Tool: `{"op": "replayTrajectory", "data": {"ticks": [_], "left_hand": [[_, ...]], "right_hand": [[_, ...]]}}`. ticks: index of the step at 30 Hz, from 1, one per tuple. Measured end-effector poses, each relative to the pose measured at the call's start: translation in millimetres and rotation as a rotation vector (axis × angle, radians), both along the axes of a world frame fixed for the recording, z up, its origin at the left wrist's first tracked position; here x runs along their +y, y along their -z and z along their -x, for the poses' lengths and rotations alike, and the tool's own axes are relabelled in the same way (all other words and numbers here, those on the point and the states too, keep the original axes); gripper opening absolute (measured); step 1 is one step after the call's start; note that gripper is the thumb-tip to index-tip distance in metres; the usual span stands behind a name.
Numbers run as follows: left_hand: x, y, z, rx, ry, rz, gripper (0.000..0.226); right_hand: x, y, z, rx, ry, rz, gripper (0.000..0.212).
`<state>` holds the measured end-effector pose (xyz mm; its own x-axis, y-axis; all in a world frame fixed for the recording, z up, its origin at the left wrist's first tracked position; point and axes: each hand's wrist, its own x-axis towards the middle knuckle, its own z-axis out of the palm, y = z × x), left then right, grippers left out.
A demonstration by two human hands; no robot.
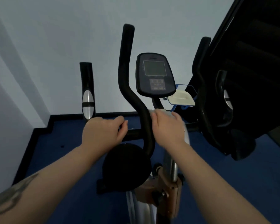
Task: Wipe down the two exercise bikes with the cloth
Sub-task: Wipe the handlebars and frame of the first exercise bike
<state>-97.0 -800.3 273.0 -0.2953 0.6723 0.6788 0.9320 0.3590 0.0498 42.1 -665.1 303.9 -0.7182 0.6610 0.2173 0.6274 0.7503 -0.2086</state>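
Small gym room: exercise bike with console, blue carpet.

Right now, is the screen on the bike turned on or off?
Off, it seems. The console screen is a flat dull grey square showing no numbers or glow, and the buttons below it are dark too.

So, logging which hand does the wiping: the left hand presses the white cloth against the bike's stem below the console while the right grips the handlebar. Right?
Hands are swapped. In the head view the right hand presses the white cloth on the stem below the console; the left hand grips the handlebar.
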Motion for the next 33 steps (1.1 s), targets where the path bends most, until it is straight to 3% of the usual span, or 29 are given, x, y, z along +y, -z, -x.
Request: {"op": "replayTrajectory", "data": {"ticks": [2,5,12,17,20,23,28,33], "left_hand": [[-1.5,-2.3,-0.5,-0.014,-0.005,0.015,0.038],[-1.8,-2.3,-0.6,-0.002,-0.012,0.027,0.039],[-1.0,-2.6,-0.4,-0.016,-0.023,0.007,0.037],[-0.8,-4.5,-2.3,-0.001,-0.04,0.011,0.038],[0.1,-2.0,-2.4,-0.01,-0.067,-0.048,0.038],[-0.8,0.4,-3.7,-0.099,-0.067,-0.114,0.038],[-12.2,0.7,2.6,-0.363,-0.044,-0.297,0.036],[-28.1,8.6,6.1,-0.388,0.072,-0.22,0.036]], "right_hand": [[-5.7,4.4,1.1,0.021,0.013,-0.037,0.035],[-16.9,14.9,-14.9,0.247,0.051,0.01,0.034],[-6.2,5.6,-0.9,0.143,0.019,0.037,0.038],[-7.7,-8.4,-31.0,0.419,-0.164,0.284,0.021],[-14.7,-20.3,-32.7,0.521,-0.205,0.377,0.025],[-21.7,-28.9,-11.0,0.518,-0.217,0.467,0.029],[-32.6,-29.0,13.2,0.349,-0.277,0.217,0.019],[-29.5,-29.9,7.6,0.123,-0.392,0.061,0.027]]}}
